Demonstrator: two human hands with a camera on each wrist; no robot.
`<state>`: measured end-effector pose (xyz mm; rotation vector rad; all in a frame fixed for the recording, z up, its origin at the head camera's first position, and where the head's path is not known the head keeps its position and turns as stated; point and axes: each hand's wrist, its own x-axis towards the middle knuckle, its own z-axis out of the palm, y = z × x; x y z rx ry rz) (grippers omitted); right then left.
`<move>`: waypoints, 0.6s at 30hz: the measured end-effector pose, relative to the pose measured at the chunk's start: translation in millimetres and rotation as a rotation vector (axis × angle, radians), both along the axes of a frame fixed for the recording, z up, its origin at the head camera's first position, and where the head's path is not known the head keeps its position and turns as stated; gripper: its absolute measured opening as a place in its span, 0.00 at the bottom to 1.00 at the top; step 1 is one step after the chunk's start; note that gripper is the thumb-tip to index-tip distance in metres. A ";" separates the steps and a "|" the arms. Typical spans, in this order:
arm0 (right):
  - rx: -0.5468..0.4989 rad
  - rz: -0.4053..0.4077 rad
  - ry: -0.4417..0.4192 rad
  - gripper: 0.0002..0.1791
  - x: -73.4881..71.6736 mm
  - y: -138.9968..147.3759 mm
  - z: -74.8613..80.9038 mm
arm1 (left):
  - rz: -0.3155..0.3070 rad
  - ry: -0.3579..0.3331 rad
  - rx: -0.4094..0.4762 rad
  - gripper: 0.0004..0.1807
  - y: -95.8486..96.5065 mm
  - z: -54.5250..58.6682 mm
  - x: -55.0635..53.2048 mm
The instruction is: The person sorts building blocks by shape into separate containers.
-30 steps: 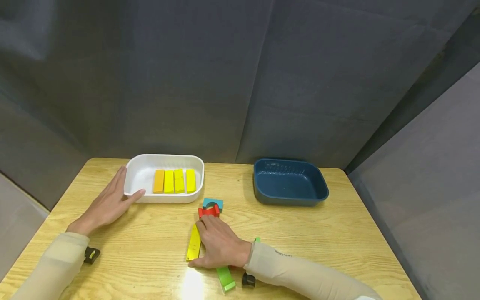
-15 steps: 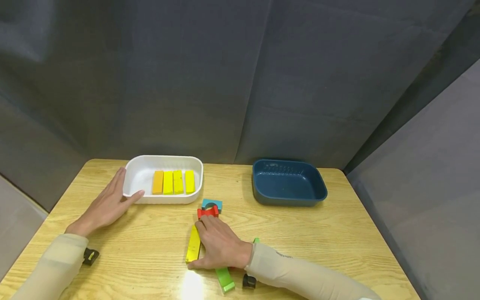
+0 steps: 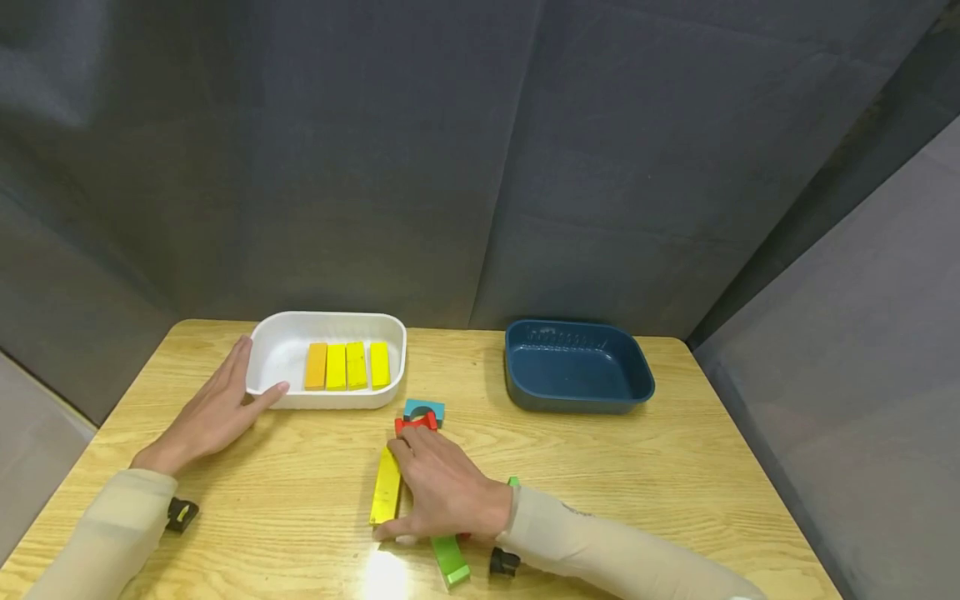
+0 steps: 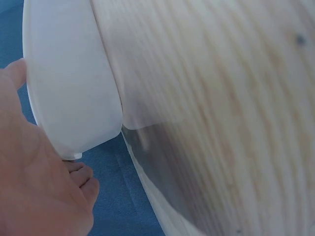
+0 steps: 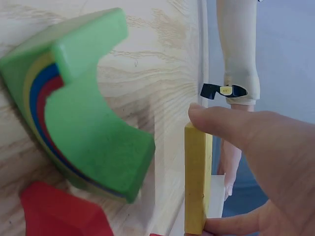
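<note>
My right hand (image 3: 442, 487) pinches a yellow rectangular block (image 3: 386, 487) end to end. Its thumb sits on one end and a finger on the other in the right wrist view. Beyond those fingertips a red arch block (image 3: 416, 422) lies against a blue arch block (image 3: 425, 408). Under the right wrist is a green arch block (image 5: 93, 128), partly hidden in the head view, with a red block (image 5: 64, 211) beside it. With extended fingers, my left hand (image 3: 213, 408) rests on the left front corner of the white tray (image 3: 330, 400).
Inside the white tray are an orange block (image 3: 316, 367) and several yellow blocks (image 3: 356, 365). A dark blue tray (image 3: 581, 404) stands at the back right of the wooden table (image 3: 637, 492). A grey cloth wall (image 3: 480, 167) rises behind the table's far edge.
The yellow block and my right hand have shifted very slightly up in the head view over the last half second. My left hand stays on the white tray.
</note>
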<state>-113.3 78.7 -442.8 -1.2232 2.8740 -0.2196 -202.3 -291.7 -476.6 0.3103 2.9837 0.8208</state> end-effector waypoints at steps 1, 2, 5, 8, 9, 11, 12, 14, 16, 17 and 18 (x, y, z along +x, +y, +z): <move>-0.005 -0.001 -0.004 0.58 -0.3 0.4 1.2 | 0.001 -0.001 0.000 0.60 0.0 -0.2 -0.1; -0.009 -0.002 -0.008 0.58 -0.6 0.9 2.4 | 0.002 -0.002 0.001 0.60 0.0 -0.3 -0.1; -0.020 0.004 -0.004 0.57 -1.7 2.6 4.9 | 0.002 -0.006 -0.001 0.60 0.1 -0.3 0.1; -0.029 0.017 0.022 0.57 -3.0 4.1 6.7 | 0.000 -0.006 0.002 0.60 0.1 0.5 0.4; -0.031 0.023 0.033 0.56 -3.7 4.6 7.7 | -0.001 -0.004 0.002 0.60 0.1 0.8 0.4; -0.032 0.033 0.056 0.55 -5.4 5.4 9.7 | -0.002 -0.002 0.002 0.60 0.0 1.3 0.3; -0.032 0.038 0.068 0.55 -6.4 5.5 10.9 | -0.002 -0.002 0.001 0.60 -0.1 1.5 0.3; -0.033 0.041 0.080 0.54 -8.2 5.6 14.3 | -0.003 -0.002 -0.001 0.60 -0.2 1.6 0.4; -0.034 0.038 0.084 0.53 -10.6 5.0 17.5 | -0.002 -0.003 -0.004 0.60 -0.3 1.2 0.4; -0.033 0.035 0.089 0.53 -12.1 4.7 19.2 | -0.002 -0.003 -0.003 0.60 -0.3 1.0 0.4; -0.034 0.032 0.089 0.53 -13.6 4.4 21.0 | -0.002 -0.003 -0.003 0.60 -0.4 0.7 0.3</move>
